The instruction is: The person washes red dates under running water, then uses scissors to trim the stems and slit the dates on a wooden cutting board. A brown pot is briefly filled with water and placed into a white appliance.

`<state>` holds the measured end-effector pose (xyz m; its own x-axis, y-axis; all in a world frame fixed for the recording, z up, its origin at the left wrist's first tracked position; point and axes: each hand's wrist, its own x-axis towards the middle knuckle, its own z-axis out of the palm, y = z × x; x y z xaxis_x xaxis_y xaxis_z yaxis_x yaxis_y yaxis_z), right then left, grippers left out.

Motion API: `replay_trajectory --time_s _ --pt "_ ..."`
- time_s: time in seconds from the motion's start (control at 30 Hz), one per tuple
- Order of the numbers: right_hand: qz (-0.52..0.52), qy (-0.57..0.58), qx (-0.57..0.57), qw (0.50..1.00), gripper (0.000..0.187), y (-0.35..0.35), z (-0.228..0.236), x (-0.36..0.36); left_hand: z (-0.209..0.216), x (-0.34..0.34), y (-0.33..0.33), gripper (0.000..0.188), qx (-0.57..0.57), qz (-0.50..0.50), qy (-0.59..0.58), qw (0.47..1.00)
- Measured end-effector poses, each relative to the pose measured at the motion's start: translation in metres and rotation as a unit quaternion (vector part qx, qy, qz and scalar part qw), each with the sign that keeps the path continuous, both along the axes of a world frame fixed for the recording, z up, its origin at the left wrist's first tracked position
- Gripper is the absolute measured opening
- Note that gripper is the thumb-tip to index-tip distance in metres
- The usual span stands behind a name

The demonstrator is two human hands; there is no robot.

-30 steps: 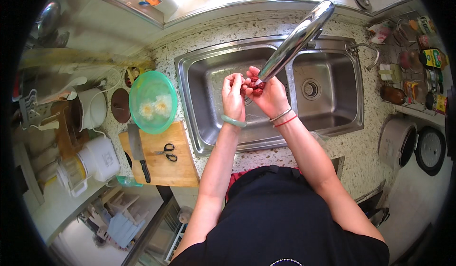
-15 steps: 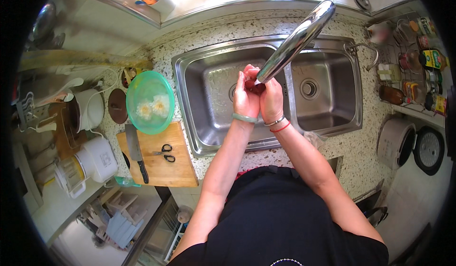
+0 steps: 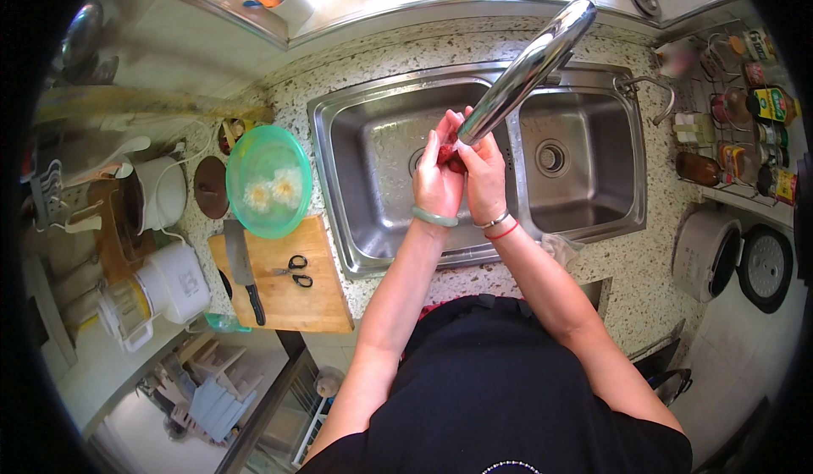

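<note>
Under the spout of the chrome faucet (image 3: 529, 72), my two hands are cupped together over the left basin of the steel sink (image 3: 373, 220). My left hand (image 3: 438, 182), with a pale green bangle at its wrist, holds several dark red pieces (image 3: 447, 153) that look like red dates. My right hand (image 3: 485, 178) presses against them from the right side, its fingers curled over and partly hidden by the spout. How many pieces lie in the palms cannot be made out.
Left of the sink sits a green bowl (image 3: 269, 148) with two white ruffled clumps in water. Below it, a wooden cutting board (image 3: 326, 305) bears a knife (image 3: 240, 258) and black scissors (image 3: 298, 271). A spice rack (image 3: 728, 127) and rice cooker (image 3: 705, 250) stand at the right.
My right hand's fingers have curled in over the red pieces, and more of the red shows between my hands. Both hands stay under the faucet.
</note>
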<state>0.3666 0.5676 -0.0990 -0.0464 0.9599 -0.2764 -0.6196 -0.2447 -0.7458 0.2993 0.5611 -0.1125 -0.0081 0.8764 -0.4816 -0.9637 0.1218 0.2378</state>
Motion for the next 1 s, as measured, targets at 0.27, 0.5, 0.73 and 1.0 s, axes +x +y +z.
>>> replay_trajectory --time_s 0.27,0.5,0.73,1.0 --pt "-0.009 0.06 -0.015 0.998 0.038 0.002 0.009 0.003 -0.013 -0.005 -0.002 0.037 0.032 0.014 -0.032 0.999" --pt "-0.048 -0.031 0.026 0.998 0.046 -0.001 -0.003 0.004 -0.018 0.0 -0.004 0.034 0.0 0.028 -0.024 0.999" --pt "-0.061 0.036 0.032 0.997 0.051 -0.007 0.007 0.005 -0.022 -0.002 -0.005 0.028 -0.039 0.026 -0.031 0.998" --pt "-0.082 0.028 0.01 0.996 0.04 -0.009 0.016 0.011 -0.019 0.002 -0.003 0.02 -0.067 0.019 -0.021 0.997"
